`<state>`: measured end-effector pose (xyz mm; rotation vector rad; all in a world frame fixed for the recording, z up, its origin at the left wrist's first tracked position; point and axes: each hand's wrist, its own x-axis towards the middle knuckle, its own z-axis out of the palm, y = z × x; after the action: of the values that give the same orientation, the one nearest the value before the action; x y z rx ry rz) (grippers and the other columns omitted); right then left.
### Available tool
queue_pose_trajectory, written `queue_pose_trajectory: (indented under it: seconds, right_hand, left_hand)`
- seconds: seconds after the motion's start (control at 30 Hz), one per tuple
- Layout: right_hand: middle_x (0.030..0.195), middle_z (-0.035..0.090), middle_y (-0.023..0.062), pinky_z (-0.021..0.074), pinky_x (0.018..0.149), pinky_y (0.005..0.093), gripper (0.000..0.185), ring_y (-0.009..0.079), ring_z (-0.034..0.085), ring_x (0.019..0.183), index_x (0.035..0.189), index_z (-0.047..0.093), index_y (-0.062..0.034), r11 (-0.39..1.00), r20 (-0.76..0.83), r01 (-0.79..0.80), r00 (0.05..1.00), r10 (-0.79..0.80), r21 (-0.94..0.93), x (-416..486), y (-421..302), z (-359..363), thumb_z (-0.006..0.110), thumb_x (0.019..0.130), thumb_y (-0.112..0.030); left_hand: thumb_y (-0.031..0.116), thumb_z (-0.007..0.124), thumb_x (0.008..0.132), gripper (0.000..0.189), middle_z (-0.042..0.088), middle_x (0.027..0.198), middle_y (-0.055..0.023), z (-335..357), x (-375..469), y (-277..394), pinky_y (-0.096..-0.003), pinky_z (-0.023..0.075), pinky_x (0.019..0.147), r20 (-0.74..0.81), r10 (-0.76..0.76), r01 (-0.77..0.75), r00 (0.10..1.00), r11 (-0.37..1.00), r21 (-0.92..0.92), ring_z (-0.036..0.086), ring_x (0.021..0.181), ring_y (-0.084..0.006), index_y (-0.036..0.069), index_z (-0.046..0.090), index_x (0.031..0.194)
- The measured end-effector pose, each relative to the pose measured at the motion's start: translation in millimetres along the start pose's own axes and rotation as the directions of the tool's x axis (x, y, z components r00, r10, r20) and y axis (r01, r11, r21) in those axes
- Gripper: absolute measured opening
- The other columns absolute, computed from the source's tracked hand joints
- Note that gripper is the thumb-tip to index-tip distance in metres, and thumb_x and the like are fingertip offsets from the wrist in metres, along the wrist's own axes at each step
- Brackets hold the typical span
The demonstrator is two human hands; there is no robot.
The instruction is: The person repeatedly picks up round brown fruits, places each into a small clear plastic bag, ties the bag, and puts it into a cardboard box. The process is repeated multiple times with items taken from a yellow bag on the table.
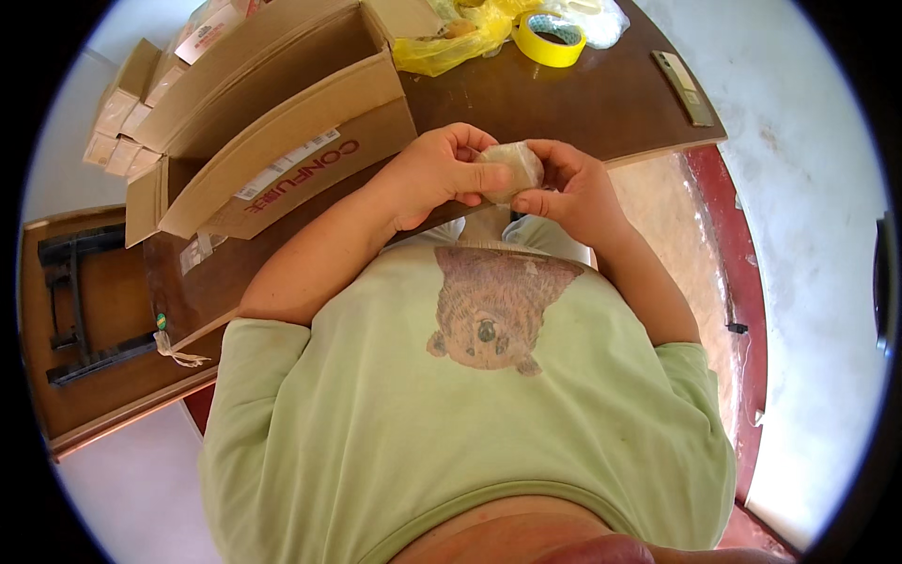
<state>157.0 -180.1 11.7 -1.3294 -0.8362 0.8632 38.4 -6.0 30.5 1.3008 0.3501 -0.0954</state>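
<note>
Both hands hold a pale, rounded thing in clear plastic wrapping (519, 169) just off the front edge of the brown table. My left hand (451, 173) grips its left side, thumb lying across the wrapped face. On its other side, my right hand (572, 185) pinches the rim between thumb and fingers. What lies inside the wrapping cannot be told. Left of the hands stands a long cardboard box (310, 158) with its top flaps up and printing on its side. Beyond them, a roll of yellow tape (550, 54) rests near a yellow plastic bag (451, 55).
A phone (681, 88) lies by the right end of the table (507, 106). Several small cartons (127, 106) are stacked behind the cardboard box. At far left, a black metal frame (79, 296) lies on a lower wooden surface. Clear plastic (599, 21) sits behind the tape.
</note>
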Motion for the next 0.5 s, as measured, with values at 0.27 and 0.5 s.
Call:
queue_pose_trajectory:
  seconds: [0.27,0.5]
  right_hand:
    - [0.095,0.059,0.0081,0.0480,0.075,0.0285,0.055,0.0169,0.058,0.085,0.110,0.059,0.0004,0.806,0.298,0.394,0.912,-0.283,-0.442,-0.5,-40.7,14.0,0.083,0.063,-0.014]
    - [0.096,0.060,0.0115,0.0488,0.076,0.0348,0.045,0.0264,0.059,0.088,0.109,0.059,-0.0022,0.651,0.493,0.654,0.742,-0.453,-0.386,21.4,-86.1,40.5,0.078,0.070,-0.015]
  left_hand:
    - [0.010,0.077,0.070,0.047,0.060,0.098,-0.0039,-0.3,-39.3,35.8,-0.0251,0.0479,0.078,0.156,0.013,-0.082,0.988,0.891,0.447,0.056,0.089,-0.0097,0.002,0.052,0.109]
    - [0.016,0.077,0.068,0.049,0.059,0.103,-0.0045,-26.0,-110.3,92.8,-0.0276,0.0480,0.082,0.019,0.094,-0.093,0.995,0.881,0.463,0.057,0.093,-0.0120,0.004,0.052,0.108]
